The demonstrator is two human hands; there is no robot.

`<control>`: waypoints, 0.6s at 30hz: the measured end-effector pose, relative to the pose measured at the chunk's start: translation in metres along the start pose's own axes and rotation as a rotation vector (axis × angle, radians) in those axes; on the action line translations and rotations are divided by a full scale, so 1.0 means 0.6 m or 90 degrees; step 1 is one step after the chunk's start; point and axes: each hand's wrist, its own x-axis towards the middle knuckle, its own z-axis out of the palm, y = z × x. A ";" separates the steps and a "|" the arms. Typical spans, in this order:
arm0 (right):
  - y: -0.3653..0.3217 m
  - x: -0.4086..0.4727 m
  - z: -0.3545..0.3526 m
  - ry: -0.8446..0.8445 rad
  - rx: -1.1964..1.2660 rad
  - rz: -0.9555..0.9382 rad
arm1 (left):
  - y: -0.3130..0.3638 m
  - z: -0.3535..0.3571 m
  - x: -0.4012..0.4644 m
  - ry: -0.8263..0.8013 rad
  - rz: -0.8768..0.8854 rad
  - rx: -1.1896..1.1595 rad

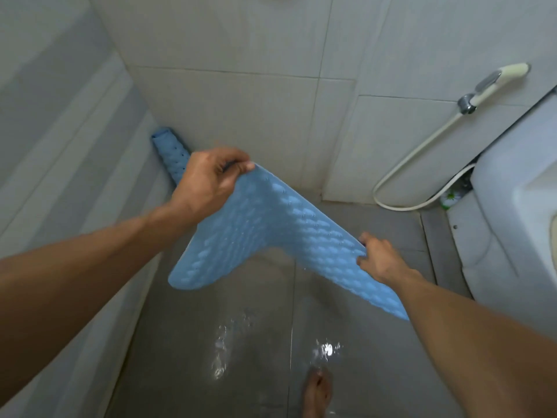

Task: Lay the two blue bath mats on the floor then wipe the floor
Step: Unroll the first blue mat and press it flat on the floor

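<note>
While both hands pinched it, the left hand (211, 184) high and the right hand (380, 257) low, the blue bath mat (271, 233) sagged above the wet floor (241, 342); its suction cups might trap water and slide.

No text, label, brand, number or sign can be read anywhere in the frame.
</note>
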 end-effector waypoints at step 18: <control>0.176 -0.115 0.160 -0.130 -0.132 0.034 | -0.116 0.069 -0.299 -0.104 -0.342 0.031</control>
